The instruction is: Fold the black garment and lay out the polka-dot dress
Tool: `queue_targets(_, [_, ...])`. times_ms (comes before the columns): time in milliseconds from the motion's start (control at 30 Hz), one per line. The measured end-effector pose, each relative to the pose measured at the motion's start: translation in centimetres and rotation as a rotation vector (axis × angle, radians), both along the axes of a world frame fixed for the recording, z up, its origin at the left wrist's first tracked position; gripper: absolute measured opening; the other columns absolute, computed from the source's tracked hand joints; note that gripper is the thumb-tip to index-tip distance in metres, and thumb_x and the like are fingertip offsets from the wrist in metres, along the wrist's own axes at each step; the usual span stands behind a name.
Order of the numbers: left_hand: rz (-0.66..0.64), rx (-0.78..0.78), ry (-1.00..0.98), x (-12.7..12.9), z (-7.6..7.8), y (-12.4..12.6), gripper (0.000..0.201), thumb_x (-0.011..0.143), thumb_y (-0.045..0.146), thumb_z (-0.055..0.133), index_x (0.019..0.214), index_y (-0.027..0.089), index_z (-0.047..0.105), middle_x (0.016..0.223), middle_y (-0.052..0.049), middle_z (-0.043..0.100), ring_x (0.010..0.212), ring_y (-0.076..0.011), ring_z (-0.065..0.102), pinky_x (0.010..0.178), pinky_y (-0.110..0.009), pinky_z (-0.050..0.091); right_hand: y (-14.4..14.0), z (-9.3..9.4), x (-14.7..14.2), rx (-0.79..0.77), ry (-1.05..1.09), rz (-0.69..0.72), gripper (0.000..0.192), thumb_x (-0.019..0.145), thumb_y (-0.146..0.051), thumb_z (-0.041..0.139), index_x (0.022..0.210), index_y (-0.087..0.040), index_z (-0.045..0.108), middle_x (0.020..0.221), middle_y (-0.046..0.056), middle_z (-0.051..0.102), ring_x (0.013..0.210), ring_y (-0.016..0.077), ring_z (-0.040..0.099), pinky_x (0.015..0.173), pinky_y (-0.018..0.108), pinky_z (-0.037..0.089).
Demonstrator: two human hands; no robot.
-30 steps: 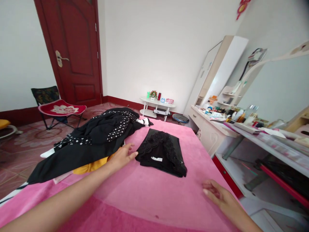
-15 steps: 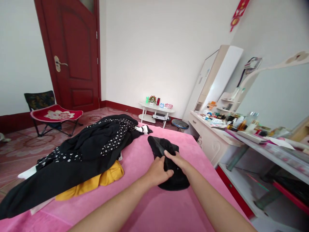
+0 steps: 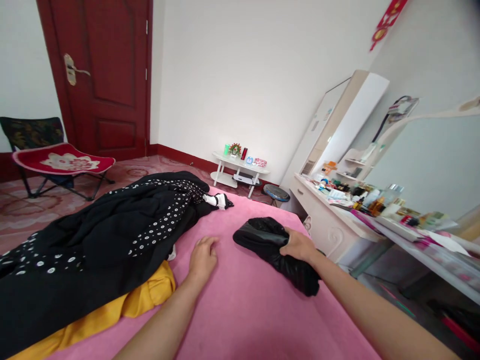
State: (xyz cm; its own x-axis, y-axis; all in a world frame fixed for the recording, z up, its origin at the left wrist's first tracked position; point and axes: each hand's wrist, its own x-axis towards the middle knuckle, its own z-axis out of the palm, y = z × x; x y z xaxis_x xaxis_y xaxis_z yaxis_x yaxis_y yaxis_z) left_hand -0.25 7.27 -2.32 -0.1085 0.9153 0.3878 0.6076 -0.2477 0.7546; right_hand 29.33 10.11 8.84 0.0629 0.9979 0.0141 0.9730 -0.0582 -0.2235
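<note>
A folded black garment (image 3: 268, 245), partly shiny like leather, lies slantwise on the pink bed cover (image 3: 232, 310). My right hand (image 3: 298, 245) grips its right side, thumb on top and the other fingers partly hidden. My left hand (image 3: 203, 257) is apart from it, low over the bed cover, with loosely bent fingers and nothing in them. To the left of that hand is a heap of black clothes (image 3: 112, 220), some with white dots. A yellow cloth (image 3: 150, 292) sticks out from beneath the heap.
A dressing table (image 3: 348, 215) crowded with bottles stands along the right side of the bed. Past the bed's far edge are a round stool (image 3: 276, 193) and a small white table (image 3: 240, 162). A red folding chair (image 3: 69, 160) is by the door (image 3: 108, 75).
My left hand has let go of the black garment and moved left. My right hand has turned the garment and shifted it right. The view has swung slightly to the right.
</note>
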Motion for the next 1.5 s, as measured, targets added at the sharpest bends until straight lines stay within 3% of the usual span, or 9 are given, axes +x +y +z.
queue_targets(133, [-0.009,-0.05,0.167,0.3,-0.2,0.1,0.031,0.073,0.009,0.05,0.096,0.02,0.067,0.099,-0.005,0.065,0.102,-0.0228,0.053,0.093,-0.035,0.04,4.5,2.2,4.0,0.1,-0.44,0.043,0.07,0.061,-0.031,0.065,0.129,-0.024,0.05,0.105,0.011,0.065,0.095,0.0314,0.061,0.075,0.038,0.044])
queue_targets(300, [0.007,-0.118,0.21,1.1,0.5,0.3,0.029,0.072,0.009,0.052,0.092,0.023,0.068,0.096,-0.005,0.062,0.1,-0.0233,0.051,0.089,-0.036,0.039,10.6,1.7,8.1,0.193,-0.549,0.145,0.063,0.068,-0.027,0.059,0.13,-0.026,0.048,0.117,0.011,0.059,0.103,0.029,0.057,0.081,0.038,0.043])
queue_targets(467, [0.007,-0.116,0.204,1.2,0.3,0.7,0.028,0.072,0.009,0.052,0.089,0.025,0.068,0.095,-0.004,0.06,0.099,-0.0225,0.05,0.087,-0.035,0.038,14.3,-4.7,9.0,0.197,-0.618,0.038,0.078,0.067,-0.009,0.053,0.14,-0.029,0.035,0.151,0.008,0.026,0.135,0.0337,0.025,0.102,0.059,0.023])
queue_targets(633, [0.008,-0.14,0.212,1.2,0.4,0.7,0.026,0.073,0.01,0.053,0.088,0.025,0.068,0.095,-0.004,0.06,0.098,-0.0229,0.05,0.086,-0.036,0.039,14.2,-10.5,7.1,0.076,-0.389,-0.142,0.083,0.074,-0.009,0.042,0.149,-0.022,0.007,0.153,0.012,0.019,0.138,0.0331,0.019,0.1,0.066,0.023])
queue_targets(800, [0.0,-0.118,0.226,1.1,0.4,0.6,0.023,0.076,0.012,0.052,0.087,0.024,0.068,0.094,-0.003,0.06,0.097,-0.022,0.051,0.085,-0.035,0.039,9.9,-11.3,5.5,0.092,-0.274,-0.139,0.071,0.081,-0.013,0.035,0.148,-0.021,0.013,0.155,0.009,0.01,0.141,0.0308,0.006,0.103,0.064,0.021])
queue_targets(1067, [-0.035,-0.097,0.402,1.2,0.4,-0.4,0.025,0.083,0.024,0.047,0.102,0.023,0.064,0.109,-0.006,0.058,0.108,-0.0238,0.047,0.091,-0.037,0.036,-3.0,-12.3,0.3,-0.034,-0.202,-0.136,0.064,0.092,-0.055,0.014,0.148,-0.025,0.017,0.156,0.006,0.011,0.142,0.0268,0.006,0.11,0.053,0.01])
queue_targets(1367, [-0.343,-0.217,0.666,0.6,1.0,-8.2,0.062,0.091,0.049,0.032,0.143,0.016,0.031,0.153,-0.014,0.017,0.14,-0.0322,0.013,0.111,-0.051,0.015,-12.9,-12.3,-4.0,0.061,-0.228,-0.079,0.064,0.091,-0.055,0.018,0.147,-0.024,0.024,0.154,0.007,0.018,0.141,0.0282,0.013,0.109,0.053,0.015])
queue_targets(1433, [-0.475,-0.212,0.688,-0.6,2.2,-10.0,0.063,0.086,0.048,0.043,0.139,0.014,0.039,0.149,-0.017,0.028,0.137,-0.0324,0.025,0.108,-0.047,0.025,-13.8,-12.5,-4.0,0.104,-0.249,-0.069,0.063,0.091,-0.052,0.019,0.145,-0.022,0.028,0.152,0.008,0.023,0.14,0.0275,0.018,0.109,0.051,0.018])
queue_targets(1500, [-0.602,-0.198,0.689,-2.3,4.4,-10.9,0.049,0.076,0.041,0.061,0.119,0.018,0.06,0.129,-0.011,0.056,0.119,-0.0271,0.051,0.097,-0.034,0.042,-14.2,-12.8,-3.9,0.138,-0.263,-0.057,0.061,0.091,-0.05,0.019,0.143,-0.021,0.033,0.151,0.008,0.027,0.139,0.0265,0.022,0.108,0.049,0.022])
